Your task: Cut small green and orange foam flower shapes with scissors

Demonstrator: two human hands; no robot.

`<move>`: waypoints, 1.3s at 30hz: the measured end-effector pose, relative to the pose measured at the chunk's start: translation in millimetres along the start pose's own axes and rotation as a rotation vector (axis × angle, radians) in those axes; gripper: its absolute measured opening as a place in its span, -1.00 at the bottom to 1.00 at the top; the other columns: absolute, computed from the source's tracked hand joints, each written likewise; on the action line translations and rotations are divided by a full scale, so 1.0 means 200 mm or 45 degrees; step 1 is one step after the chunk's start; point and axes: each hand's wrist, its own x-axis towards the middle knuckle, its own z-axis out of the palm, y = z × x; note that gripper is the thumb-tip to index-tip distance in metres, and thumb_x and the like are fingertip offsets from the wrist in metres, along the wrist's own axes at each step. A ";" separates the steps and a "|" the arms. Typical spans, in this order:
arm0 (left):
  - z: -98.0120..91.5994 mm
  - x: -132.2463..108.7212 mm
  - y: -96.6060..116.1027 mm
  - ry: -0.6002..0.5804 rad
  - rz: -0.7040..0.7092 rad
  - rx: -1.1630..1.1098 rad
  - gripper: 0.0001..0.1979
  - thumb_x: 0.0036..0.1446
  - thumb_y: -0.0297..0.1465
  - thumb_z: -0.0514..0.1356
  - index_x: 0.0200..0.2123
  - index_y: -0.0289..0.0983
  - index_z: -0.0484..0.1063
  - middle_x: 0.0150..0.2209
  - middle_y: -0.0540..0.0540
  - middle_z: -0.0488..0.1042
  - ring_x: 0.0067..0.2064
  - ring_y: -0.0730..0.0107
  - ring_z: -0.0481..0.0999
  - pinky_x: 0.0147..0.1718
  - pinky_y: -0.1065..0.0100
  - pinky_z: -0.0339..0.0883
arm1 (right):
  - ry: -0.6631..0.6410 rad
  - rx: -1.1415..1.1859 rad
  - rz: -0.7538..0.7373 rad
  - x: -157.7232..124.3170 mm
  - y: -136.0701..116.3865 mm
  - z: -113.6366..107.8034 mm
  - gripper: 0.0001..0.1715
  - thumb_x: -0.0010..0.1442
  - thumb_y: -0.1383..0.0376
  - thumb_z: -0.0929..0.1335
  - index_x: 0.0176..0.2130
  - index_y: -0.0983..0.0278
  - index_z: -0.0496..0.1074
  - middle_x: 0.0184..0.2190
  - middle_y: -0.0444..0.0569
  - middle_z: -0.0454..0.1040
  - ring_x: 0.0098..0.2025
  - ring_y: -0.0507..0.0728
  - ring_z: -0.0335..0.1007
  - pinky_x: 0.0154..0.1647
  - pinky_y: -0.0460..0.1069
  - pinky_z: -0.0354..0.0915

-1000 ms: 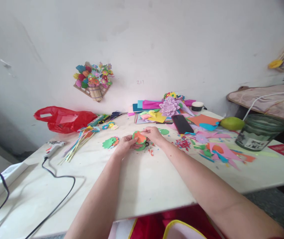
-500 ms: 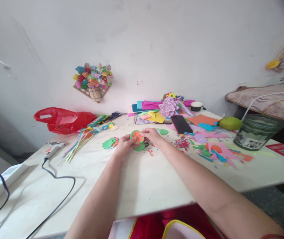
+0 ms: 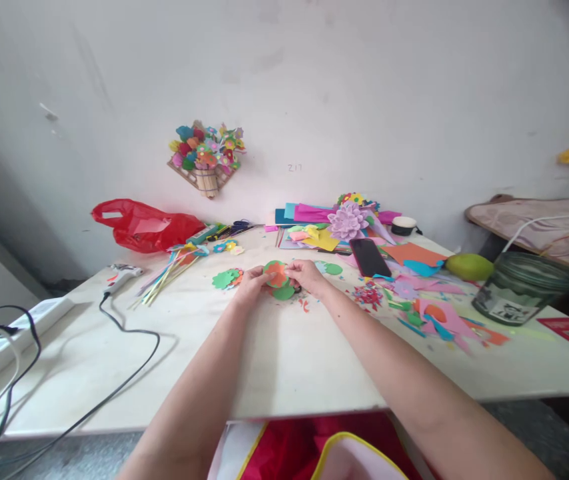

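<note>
Between my two hands, just above the table, is a round green foam piece with an orange flower-shaped cutout point(image 3: 276, 274) against it. My left hand point(image 3: 253, 283) pinches its left edge, fingers closed. From the other side my right hand point(image 3: 305, 274) has thumb and fingertips closed on the right edge. Below it lies another green foam circle point(image 3: 283, 293), partly covered. Left of my left hand rest green scalloped foam pieces point(image 3: 224, 279) with orange ones beside them. A pale green circle point(image 3: 333, 269) lies beyond my right hand.
A glue gun point(image 3: 122, 277) with a trailing cord, thin sticks point(image 3: 167, 277) and a red plastic bag point(image 3: 149, 227) are at the left. To the right lie a phone point(image 3: 369, 258), small red scraps point(image 3: 367, 295), foam offcuts point(image 3: 444, 317), a green fruit point(image 3: 469, 267) and a glass jar point(image 3: 524, 290).
The whole view has shifted, so the table's things appear farther right. My hands stay on the green and orange pieces, with barely any change in their grip.
</note>
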 end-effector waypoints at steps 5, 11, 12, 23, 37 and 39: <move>-0.01 0.02 -0.03 0.029 -0.039 -0.053 -0.77 -0.33 -0.34 0.37 -0.54 -0.33 0.45 -0.55 -0.07 0.50 -0.55 0.40 0.43 -0.52 0.37 0.30 | 0.101 -0.103 0.065 0.02 0.02 0.05 -0.82 0.01 0.48 0.36 -0.58 0.32 0.35 -0.79 -0.24 0.27 -0.72 -0.07 0.20 -0.69 -0.19 0.13; -0.02 0.04 -0.03 -0.003 -0.090 0.013 -0.75 -0.35 -0.35 0.40 -0.62 -0.32 0.40 -0.60 -0.05 0.44 -0.57 0.43 0.38 -0.53 0.37 0.26 | 0.144 -0.080 0.099 0.00 0.05 0.05 -0.82 0.01 0.46 0.34 -0.58 0.30 0.34 -0.80 -0.25 0.25 -0.73 -0.05 0.19 -0.69 -0.17 0.15; -0.02 0.04 -0.03 -0.033 -0.113 0.012 -0.75 -0.33 -0.33 0.40 -0.58 -0.33 0.43 -0.58 -0.07 0.46 -0.55 0.41 0.40 -0.51 0.35 0.29 | 0.151 -0.070 0.099 -0.01 0.05 0.05 -0.84 0.01 0.45 0.34 -0.57 0.30 0.34 -0.79 -0.24 0.26 -0.72 -0.05 0.20 -0.68 -0.17 0.16; 0.00 0.03 -0.03 0.133 -0.120 -0.089 -0.55 -0.02 0.00 0.18 -0.51 -0.32 0.41 -0.54 -0.13 0.48 -0.51 0.37 0.42 -0.48 0.32 0.26 | 0.238 0.055 0.014 -0.06 0.10 0.06 -0.88 -0.03 0.36 0.34 -0.57 0.27 0.34 -0.72 -0.22 0.31 -0.66 0.00 0.26 -0.57 -0.11 0.23; 0.00 -0.03 -0.02 -0.037 0.002 0.051 -0.65 -0.34 -0.22 0.44 -0.58 -0.33 0.44 -0.58 -0.04 0.46 -0.58 0.48 0.36 -0.51 0.38 0.25 | 0.183 0.076 -0.058 -0.10 0.10 0.05 -0.87 -0.05 0.30 0.35 -0.56 0.31 0.34 -0.72 -0.20 0.35 -0.72 -0.07 0.16 -0.71 -0.17 0.13; 0.00 -0.03 -0.02 -0.047 0.012 0.064 -0.66 -0.32 -0.21 0.43 -0.56 -0.33 0.45 -0.56 -0.05 0.47 -0.55 0.46 0.38 -0.50 0.38 0.26 | 0.163 0.099 -0.039 -0.10 0.09 0.05 -0.86 -0.04 0.30 0.34 -0.55 0.31 0.33 -0.73 -0.20 0.35 -0.74 -0.08 0.11 -0.74 -0.17 0.08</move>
